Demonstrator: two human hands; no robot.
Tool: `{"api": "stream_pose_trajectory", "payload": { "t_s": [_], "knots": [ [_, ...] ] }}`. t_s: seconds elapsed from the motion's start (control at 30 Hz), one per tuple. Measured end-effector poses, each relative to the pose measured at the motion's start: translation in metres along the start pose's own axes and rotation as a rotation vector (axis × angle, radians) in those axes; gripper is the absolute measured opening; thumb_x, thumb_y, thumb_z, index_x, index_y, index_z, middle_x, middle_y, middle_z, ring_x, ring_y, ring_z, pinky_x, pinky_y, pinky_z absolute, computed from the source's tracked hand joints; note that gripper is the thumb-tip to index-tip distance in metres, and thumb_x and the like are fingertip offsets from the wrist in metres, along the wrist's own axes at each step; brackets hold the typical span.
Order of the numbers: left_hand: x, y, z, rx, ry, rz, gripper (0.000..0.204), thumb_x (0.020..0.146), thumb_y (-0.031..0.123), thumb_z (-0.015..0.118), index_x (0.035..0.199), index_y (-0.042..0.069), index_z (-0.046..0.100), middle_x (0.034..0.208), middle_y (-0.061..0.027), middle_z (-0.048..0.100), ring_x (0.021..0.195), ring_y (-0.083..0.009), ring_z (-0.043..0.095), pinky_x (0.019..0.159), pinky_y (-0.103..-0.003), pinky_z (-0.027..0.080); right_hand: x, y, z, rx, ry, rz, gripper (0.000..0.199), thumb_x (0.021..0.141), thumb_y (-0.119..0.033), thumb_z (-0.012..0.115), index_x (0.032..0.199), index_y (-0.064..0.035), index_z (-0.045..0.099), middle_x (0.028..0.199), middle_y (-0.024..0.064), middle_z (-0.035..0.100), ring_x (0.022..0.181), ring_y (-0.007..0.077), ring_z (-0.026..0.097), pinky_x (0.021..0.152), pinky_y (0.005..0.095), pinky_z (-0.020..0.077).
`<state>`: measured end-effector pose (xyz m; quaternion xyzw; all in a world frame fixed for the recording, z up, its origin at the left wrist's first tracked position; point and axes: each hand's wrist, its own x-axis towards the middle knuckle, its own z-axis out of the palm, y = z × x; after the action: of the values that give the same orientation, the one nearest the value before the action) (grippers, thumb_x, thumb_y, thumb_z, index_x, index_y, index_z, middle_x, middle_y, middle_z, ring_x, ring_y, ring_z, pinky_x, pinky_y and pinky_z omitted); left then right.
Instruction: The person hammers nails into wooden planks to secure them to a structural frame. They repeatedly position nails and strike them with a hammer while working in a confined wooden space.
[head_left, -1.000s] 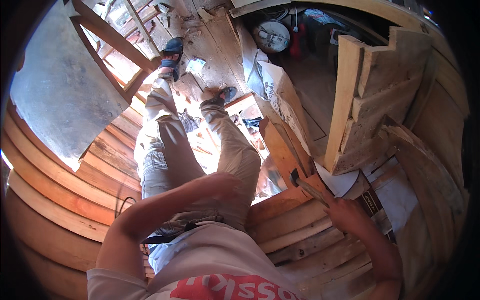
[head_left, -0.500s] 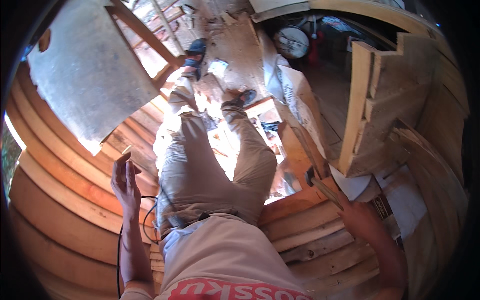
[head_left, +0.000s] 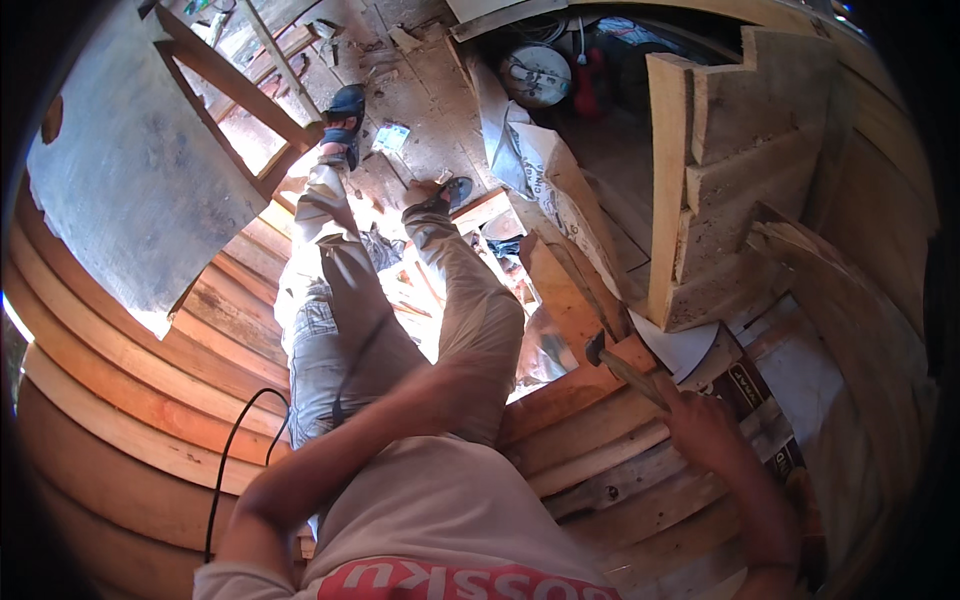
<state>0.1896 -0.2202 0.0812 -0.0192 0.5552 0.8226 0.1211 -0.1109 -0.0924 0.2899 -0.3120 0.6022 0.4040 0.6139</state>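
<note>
Gripping a hammer (head_left: pixel 622 366) in right hand (head_left: pixel 703 430), grip clamped, left hand's grip hidden.

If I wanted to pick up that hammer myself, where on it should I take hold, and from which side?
Probably on the wooden handle, near its far end from the head, where the right hand already grips it. The hammer lies slanted, its dark metal head up and to the left over the curved wooden planks. So come from the lower right, along the handle, fingers wrapped around it.
</note>
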Motion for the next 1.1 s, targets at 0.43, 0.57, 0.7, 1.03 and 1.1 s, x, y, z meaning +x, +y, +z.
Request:
{"api": "stream_pose_trajectory", "payload": {
  "t_s": [0.43, 0.57, 0.7, 1.03, 1.1],
  "knots": [
    [0.05, -0.071, 0.192, 0.23, -0.533, -0.016, 0.078, 0.077, 0.038, 0.055, 0.132, -0.008, 0.026, 0.139, -0.0295, 0.022, 0.133, -0.0427, 0.016, 0.106, -0.05, 0.024, -0.013, 0.001, -0.003, 0.038, 0.013, 0.01, 0.047, 0.089, -0.024, 0.05, 0.13, -0.0083, 0.033, 0.075, 0.0156, 0.061, 0.066, 0.0323, 0.063, 0.06, 0.0434, 0.0496],
    [0.059, -0.055, 0.176, 0.271, -0.592, -0.105, 0.087, 0.072, 0.036, 0.06, 0.136, -0.005, 0.018, 0.141, -0.027, 0.018, 0.133, -0.0407, 0.018, 0.105, -0.049, 0.026, -0.005, 0.008, 0.014, -0.055, -0.058, -0.021, 0.048, 0.089, -0.025, 0.049, 0.131, -0.0065, 0.032, 0.077, 0.0149, 0.062, 0.068, 0.0311, 0.064, 0.06, 0.0423, 0.0503],
    [0.062, -0.054, 0.168, 0.271, -0.609, -0.114, 0.087, 0.073, 0.036, 0.06, 0.137, -0.004, 0.017, 0.143, -0.0265, 0.017, 0.134, -0.0389, 0.02, 0.105, -0.048, 0.027, -0.005, 0.012, 0.016, -0.084, -0.112, -0.026, 0.044, 0.09, -0.025, 0.048, 0.127, -0.0047, 0.036, 0.077, 0.0155, 0.062, 0.067, 0.0318, 0.064, 0.058, 0.0411, 0.0506],
    [0.066, -0.06, 0.169, 0.195, -0.693, -0.132, 0.1, 0.068, 0.045, 0.065, 0.14, -0.001, 0.013, 0.146, -0.0258, 0.009, 0.136, -0.039, 0.014, 0.106, -0.049, 0.026, -0.01, -0.019, -0.015, 0.291, 0.407, -0.115, 0.038, 0.089, -0.027, 0.051, 0.116, -0.0025, 0.039, 0.077, 0.0195, 0.061, 0.07, 0.0365, 0.062, 0.059, 0.047, 0.0486],
    [0.067, -0.053, 0.165, 0.194, -0.707, -0.144, 0.104, 0.065, 0.047, 0.067, 0.14, 0.0, 0.012, 0.146, -0.0256, 0.007, 0.136, -0.039, 0.011, 0.106, -0.048, 0.025, -0.004, 0.002, 0.017, 0.116, 0.044, 0.011, 0.036, 0.088, -0.028, 0.051, 0.112, -0.0031, 0.04, 0.078, 0.0197, 0.061, 0.07, 0.0371, 0.062, 0.06, 0.0485, 0.0485]
  ]
}}
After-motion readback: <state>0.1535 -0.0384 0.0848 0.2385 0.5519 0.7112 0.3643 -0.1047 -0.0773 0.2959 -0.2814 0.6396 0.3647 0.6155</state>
